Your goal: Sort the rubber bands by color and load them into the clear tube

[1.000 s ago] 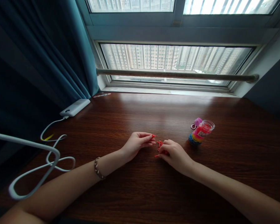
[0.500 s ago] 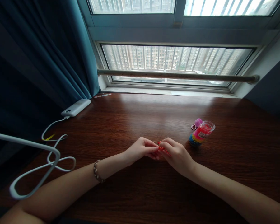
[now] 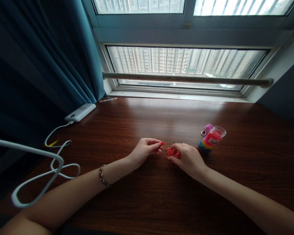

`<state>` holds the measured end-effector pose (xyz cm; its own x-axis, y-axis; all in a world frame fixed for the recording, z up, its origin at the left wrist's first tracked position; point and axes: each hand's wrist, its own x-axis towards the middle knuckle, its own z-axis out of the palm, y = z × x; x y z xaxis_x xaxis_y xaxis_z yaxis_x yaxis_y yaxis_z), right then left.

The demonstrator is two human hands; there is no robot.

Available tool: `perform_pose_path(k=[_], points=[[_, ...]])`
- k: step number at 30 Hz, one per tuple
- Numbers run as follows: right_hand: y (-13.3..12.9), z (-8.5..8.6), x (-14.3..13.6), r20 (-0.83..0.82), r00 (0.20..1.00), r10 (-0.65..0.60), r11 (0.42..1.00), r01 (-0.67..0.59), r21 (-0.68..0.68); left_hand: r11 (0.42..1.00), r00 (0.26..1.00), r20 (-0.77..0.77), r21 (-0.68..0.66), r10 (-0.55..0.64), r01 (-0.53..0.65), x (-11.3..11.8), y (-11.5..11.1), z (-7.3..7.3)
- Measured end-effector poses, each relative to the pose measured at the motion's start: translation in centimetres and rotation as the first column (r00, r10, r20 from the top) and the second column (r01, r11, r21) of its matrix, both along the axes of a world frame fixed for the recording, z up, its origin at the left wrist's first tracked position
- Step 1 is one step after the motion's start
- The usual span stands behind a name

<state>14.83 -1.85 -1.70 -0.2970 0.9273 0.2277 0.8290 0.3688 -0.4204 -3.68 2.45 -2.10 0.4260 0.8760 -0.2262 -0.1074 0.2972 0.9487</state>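
Thin red loops that look like small rubber bands (image 3: 172,153) lie in a loose pile on the dark wooden table. My right hand (image 3: 189,160) curls over the pile's right side, thumb and fingers closed around part of it. Just left of the pile, my left hand (image 3: 145,150) pinches a small red band (image 3: 163,143) between thumb and forefinger, its tip sticking out. A clear open jar (image 3: 212,139) stands beyond my right hand, filled with blue, yellow, pink and red layers. Behind the jar lies a pink cap (image 3: 208,128) with a loop.
A white power bank (image 3: 80,113) rests at the table's left edge by the blue curtain (image 3: 71,58). Its white cable (image 3: 63,162) coils beside my left forearm. A metal rail (image 3: 186,79) crosses the window at the back.
My hands were together over the red bands. Now my left hand has drawn slightly away to the upper left with one band, and more of the pile shows by my right hand.
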Motion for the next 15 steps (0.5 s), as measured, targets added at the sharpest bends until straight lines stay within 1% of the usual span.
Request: perform_pose_path(k=[2, 5, 10, 15], points=[[0.01, -0.07, 0.09, 0.054, 0.998, 0.018, 0.999, -0.016, -0.046, 1.0, 1.0, 0.0, -0.012, 0.018, -0.018, -0.02, 0.16, -0.11], [0.07, -0.19, 0.12, 0.044, 0.998, 0.042, 0.996, -0.039, -0.08, 1.0, 1.0, 0.001, -0.02, 0.014, -0.014, 0.03, 0.11, -0.12], [0.35, -0.27, 0.04, -0.109, 0.993, 0.038, 0.995, -0.048, -0.088, 1.0, 1.0, 0.012, -0.025, -0.01, 0.011, 0.07, 0.07, -0.26], [0.51, -0.28, 0.0, -0.281, 0.959, 0.026, 0.996, -0.048, -0.072, 0.998, 0.998, 0.014, 0.009, -0.055, 0.055, 0.03, 0.08, -0.44]])
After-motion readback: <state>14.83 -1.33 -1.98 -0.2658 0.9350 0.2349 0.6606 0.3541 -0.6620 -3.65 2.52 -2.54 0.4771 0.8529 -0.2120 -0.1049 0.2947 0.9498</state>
